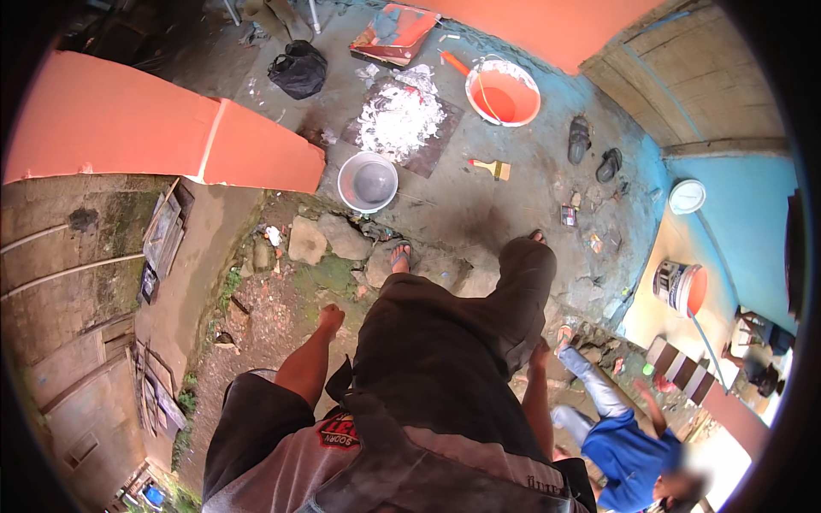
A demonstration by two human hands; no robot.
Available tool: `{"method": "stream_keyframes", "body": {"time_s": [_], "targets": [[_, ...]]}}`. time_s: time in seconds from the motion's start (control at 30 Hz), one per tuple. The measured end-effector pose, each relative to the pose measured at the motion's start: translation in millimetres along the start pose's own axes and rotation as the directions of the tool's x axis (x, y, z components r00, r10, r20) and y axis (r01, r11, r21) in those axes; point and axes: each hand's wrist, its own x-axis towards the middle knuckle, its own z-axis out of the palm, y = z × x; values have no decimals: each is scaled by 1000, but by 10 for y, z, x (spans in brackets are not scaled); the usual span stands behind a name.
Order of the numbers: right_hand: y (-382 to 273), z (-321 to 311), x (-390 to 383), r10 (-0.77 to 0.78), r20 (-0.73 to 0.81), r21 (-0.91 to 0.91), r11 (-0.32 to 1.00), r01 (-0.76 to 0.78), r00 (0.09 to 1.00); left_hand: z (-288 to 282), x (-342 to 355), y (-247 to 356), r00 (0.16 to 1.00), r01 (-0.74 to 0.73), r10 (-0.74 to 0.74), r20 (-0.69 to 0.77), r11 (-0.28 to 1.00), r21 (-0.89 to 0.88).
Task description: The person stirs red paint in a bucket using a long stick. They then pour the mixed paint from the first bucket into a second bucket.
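Note:
My left hand (330, 317) hangs beside my left thigh, its fingers curled in, with nothing visible in it. My right hand (540, 352) is down against my right leg, and its fingers are hidden. Neither one touches any tool. Ahead on the concrete floor lies a paintbrush (491, 168) with a red-tipped handle. A pale bucket (368, 182) stands near the step's edge. Beyond it, a dark board (425, 161) carries a heap of white, pasty material (398, 117). A bucket of orange paint (507, 94) stands farther off, an orange-handled tool (455, 61) leaning at its rim.
My feet are on a rough stone step (346, 237). An orange wall (162, 128) juts in at left. At the back are a red tray (398, 36) and a black bag (298, 70); dark sandals (580, 139) lie right. A person in a blue shirt (629, 453) is close on my right.

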Motion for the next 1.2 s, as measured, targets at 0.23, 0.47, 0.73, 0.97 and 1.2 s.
{"method": "stream_keyframes", "body": {"time_s": [0.23,0.47,0.73,0.97,1.2], "targets": [[-1116,438,-569,-92,-144,202,972,120,985,355,306,1110,954,-255,288,86,926,-279],[-1267,751,-920,-283,-315,-184,955,235,906,357,486,1668,828,-491,527,192,847,-205],[-1136,854,-994,-308,-353,-214,946,244,883,384,1108,671,897,-353,231,377,888,294],[-1205,828,-1349,-215,-429,-206,969,137,877,193,542,651,829,-415,335,447,905,92],[-1284,698,-1312,-172,-398,-104,984,141,901,417,1225,1060,816,-567,558,152,823,24]]}}
